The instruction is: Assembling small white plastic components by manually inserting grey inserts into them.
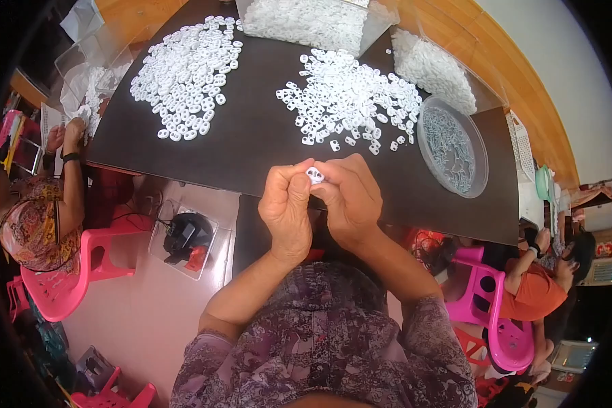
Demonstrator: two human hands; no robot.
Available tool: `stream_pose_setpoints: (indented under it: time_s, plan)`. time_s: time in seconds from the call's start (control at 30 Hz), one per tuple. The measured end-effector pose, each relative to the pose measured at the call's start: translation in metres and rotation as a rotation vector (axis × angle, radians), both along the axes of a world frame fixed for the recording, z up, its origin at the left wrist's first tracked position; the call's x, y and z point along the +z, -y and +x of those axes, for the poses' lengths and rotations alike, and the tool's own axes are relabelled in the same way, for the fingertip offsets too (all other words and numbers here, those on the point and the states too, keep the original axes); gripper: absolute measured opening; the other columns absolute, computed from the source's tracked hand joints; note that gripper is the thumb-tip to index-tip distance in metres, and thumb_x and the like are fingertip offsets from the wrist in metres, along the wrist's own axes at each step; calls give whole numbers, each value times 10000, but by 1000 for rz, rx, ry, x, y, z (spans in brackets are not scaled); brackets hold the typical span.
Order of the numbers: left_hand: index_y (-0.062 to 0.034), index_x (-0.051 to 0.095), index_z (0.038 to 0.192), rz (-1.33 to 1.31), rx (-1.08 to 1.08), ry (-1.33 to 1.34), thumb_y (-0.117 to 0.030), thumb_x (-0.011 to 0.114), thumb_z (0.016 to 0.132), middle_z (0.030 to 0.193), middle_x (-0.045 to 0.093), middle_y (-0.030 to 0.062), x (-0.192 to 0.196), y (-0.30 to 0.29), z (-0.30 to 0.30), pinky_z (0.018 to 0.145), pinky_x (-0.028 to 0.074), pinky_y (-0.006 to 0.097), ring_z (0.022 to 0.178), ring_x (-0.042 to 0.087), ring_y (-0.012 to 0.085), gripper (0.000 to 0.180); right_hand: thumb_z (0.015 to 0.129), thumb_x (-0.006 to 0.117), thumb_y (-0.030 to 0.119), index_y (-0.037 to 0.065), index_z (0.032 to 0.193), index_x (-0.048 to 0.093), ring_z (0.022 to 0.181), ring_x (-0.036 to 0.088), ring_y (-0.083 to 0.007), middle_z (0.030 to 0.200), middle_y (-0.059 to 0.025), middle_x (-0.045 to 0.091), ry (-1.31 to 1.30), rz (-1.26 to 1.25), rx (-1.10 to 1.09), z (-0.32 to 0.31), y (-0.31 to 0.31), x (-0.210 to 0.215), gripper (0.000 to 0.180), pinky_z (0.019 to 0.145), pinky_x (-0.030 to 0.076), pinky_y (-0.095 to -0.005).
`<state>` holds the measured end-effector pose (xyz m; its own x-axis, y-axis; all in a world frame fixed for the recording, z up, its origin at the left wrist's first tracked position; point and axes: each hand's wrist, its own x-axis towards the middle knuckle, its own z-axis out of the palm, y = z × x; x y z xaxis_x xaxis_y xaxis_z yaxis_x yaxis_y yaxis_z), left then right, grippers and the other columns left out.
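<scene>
My left hand (287, 207) and my right hand (347, 197) meet at the near edge of a dark table (251, 136). Together they pinch one small white plastic ring piece (315, 175) between the fingertips. Just beyond the hands lies a heap of the same white pieces (350, 98). A second heap (187, 75) lies farther left. A round clear dish (452, 146) with small metal parts sits to the right of the hands.
Clear boxes of white pieces (313, 20) stand at the table's far side, one long tray (435, 68) at the right. A person on a pink chair (54, 285) works at the left, another person (537, 285) sits at the right. A black device (183, 234) lies on the floor.
</scene>
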<state>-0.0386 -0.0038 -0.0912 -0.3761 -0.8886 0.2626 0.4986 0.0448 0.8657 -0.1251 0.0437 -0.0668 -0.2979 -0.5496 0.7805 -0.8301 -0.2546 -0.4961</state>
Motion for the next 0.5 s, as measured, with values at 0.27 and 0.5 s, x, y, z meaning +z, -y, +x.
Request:
stream_pose_setpoints:
  time_s: [0.27, 0.5]
  plan:
    - [10, 572, 945, 15, 42, -8, -190, 503, 948, 828, 530, -12, -7, -2, -8, 681, 396, 190, 745, 447, 44, 212, 711, 614, -63, -48, 903, 601, 611, 520, -228, 775, -132, 594, -55, -6, 2, -4, 0, -7, 193, 525, 421, -301]
    - [12, 555, 925, 23, 16, 27, -175, 499, 950, 778, 508, -9, -8, -2, -14, 653, 391, 182, 708, 445, 40, 197, 707, 598, -64, -46, 900, 600, 607, 519, -229, 767, -127, 593, -44, 0, -11, -11, -1, -15, 194, 517, 420, -302]
